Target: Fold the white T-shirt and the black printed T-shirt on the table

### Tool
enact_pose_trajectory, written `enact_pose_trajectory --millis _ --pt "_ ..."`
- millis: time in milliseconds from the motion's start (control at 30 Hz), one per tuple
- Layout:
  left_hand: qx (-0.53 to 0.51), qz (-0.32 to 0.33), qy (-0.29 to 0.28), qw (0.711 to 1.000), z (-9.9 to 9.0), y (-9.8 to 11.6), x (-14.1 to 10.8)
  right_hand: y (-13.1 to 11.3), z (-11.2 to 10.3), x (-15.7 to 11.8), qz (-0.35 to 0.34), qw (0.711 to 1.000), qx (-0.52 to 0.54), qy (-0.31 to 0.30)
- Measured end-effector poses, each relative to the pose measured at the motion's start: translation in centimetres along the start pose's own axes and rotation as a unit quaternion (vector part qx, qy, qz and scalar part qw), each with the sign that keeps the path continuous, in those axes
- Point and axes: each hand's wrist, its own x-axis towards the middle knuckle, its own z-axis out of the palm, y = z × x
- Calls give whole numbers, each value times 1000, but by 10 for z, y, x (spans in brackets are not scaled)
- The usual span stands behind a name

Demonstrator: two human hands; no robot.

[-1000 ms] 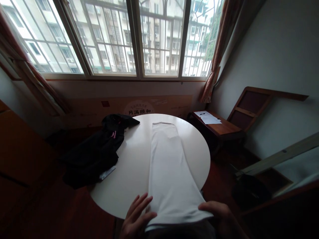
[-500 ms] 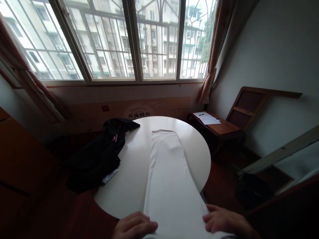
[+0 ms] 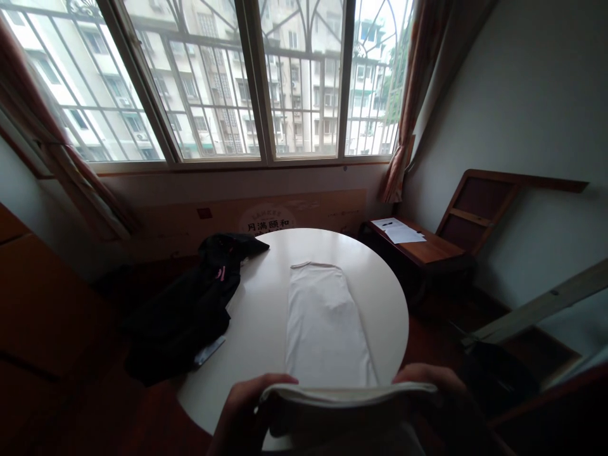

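A white cloth garment (image 3: pixel 327 323) lies lengthwise on a round white table (image 3: pixel 384 304), its far end flat near the table's middle. Its near end is lifted off the surface, with the edge running across between my hands. My left hand (image 3: pixel 251 402) grips the left corner of that edge, fingers closed round it. At the right corner my right hand (image 3: pixel 437 386) is closed on the cloth too. The underside of the raised part is in dark shadow, and the lower parts of both hands are dim.
A black garment (image 3: pixel 185 310) hangs over the table's left side, with a small flat object (image 3: pixel 209 350) beside it. Papers (image 3: pixel 399 230) lie on a wooden chair (image 3: pixel 437 248) at the back right. A printed cardboard box (image 3: pixel 218 215) stands under the window.
Both hands have risen from the cloth's near sides, and its near edge has come up with them. The view has shifted slightly, so the table sits lower.
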Motion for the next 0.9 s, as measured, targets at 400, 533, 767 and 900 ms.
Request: enact_pose_trajectory --millis 400,533,767,900 --pt "-188 -208 -39 959 33 -60 161 47 25 166 -18 989 131 66" --pt "-213 -231 -41 948 40 -77 196 61 30 205 -24 986 146 71" --pt "-175 -275 -10 945 59 -107 257 82 38 275 3 996 49 80" --pt "-144 -298 20 944 74 -138 280 107 46 310 48 995 -34 85"
